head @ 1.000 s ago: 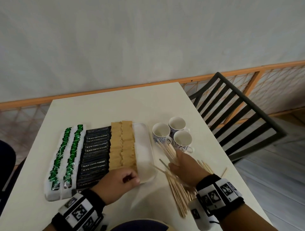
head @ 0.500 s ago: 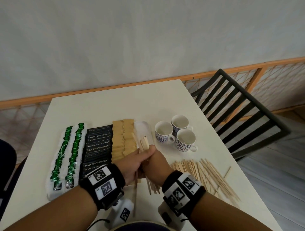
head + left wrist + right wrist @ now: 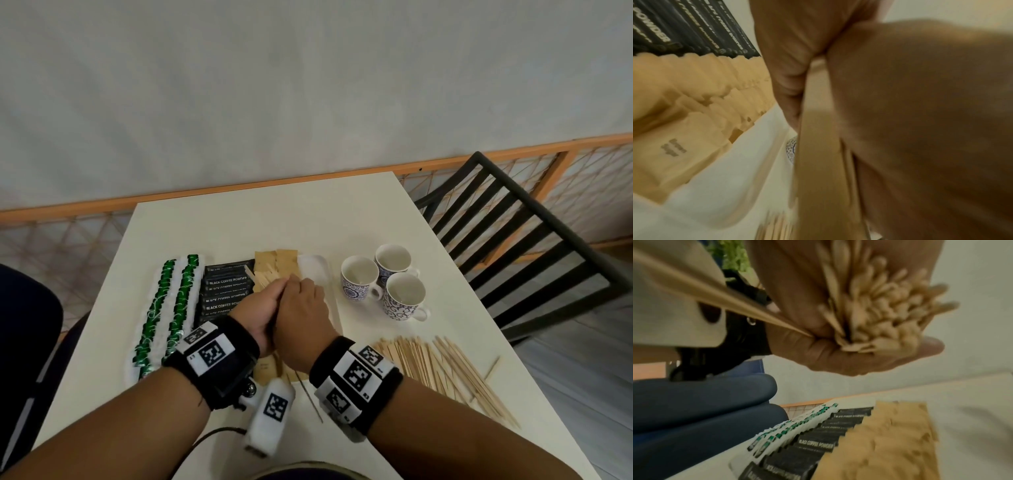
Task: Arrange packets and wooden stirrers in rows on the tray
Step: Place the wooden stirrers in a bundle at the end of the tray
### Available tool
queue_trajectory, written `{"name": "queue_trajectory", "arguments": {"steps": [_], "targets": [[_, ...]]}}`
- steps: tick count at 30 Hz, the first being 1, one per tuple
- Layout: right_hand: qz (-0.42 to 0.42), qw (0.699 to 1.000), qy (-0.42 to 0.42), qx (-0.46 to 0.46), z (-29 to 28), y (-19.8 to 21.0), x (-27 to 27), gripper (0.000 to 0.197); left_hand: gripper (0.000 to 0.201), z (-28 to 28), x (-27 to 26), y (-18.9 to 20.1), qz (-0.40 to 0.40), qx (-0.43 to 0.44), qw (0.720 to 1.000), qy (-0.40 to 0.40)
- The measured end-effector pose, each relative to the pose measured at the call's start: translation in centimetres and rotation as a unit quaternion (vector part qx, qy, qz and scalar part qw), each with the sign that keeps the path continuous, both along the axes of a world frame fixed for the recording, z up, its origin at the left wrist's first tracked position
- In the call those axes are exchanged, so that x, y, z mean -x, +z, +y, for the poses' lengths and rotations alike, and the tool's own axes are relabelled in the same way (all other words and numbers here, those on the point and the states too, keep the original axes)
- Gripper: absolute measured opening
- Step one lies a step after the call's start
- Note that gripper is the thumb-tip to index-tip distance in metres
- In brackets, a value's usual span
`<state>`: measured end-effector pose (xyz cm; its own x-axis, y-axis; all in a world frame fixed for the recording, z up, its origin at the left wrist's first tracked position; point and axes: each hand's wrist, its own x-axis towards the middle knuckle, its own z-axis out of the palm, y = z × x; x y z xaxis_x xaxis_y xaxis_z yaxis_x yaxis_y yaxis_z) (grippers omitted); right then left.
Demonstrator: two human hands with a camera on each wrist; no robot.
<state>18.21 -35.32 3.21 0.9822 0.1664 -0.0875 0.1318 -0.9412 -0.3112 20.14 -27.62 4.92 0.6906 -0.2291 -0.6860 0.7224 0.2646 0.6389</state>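
Wooden stirrers (image 3: 265,277), gathered off the tabletop into a bundle, now sit clamped in both your hands' fingers above the white tray (image 3: 317,270), ready for laying down.

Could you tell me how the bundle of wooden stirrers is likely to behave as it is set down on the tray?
The stirrers look thin, stiff and light. Both hands hold them, yet the ends sit uneven, so they probably slide against each other. Released on the tray, they would likely fan out like the loose pile.

L hand (image 3: 818,345) grip on stirrers (image 3: 879,318), pkts (image 3: 879,443) below
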Motion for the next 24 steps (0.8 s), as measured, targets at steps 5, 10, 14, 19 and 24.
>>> {"name": "queue_trajectory", "arguments": {"steps": [5,10,14,19,24], "targets": [[-0.038,0.999,0.026,0.008,0.7,2.5,0.6,0.041,0.034,1.3,-0.4,0.3,0.005,0.038,0.999,0.035],[-0.015,0.991,0.076,-0.113,-0.2,2.0,0.4,0.035,0.03,1.8,-0.2,0.5,-0.003,0.057,0.996,0.075],[0.167,0.856,-0.051,-0.487,-2.8,0.8,0.7,0.056,0.027,2.3,-0.7,0.4,-0.047,0.046,0.987,0.149],[0.508,0.623,-0.166,-0.571,-6.1,-0.6,2.1,0.066,0.024,1.8,-0.3,1.2,-0.195,0.067,0.961,0.184],[0.543,0.574,-0.149,-0.594,-6.0,-0.5,1.8,0.077,0.025,0.0,1.6,1.0,-0.36,0.038,0.929,0.079]]}}
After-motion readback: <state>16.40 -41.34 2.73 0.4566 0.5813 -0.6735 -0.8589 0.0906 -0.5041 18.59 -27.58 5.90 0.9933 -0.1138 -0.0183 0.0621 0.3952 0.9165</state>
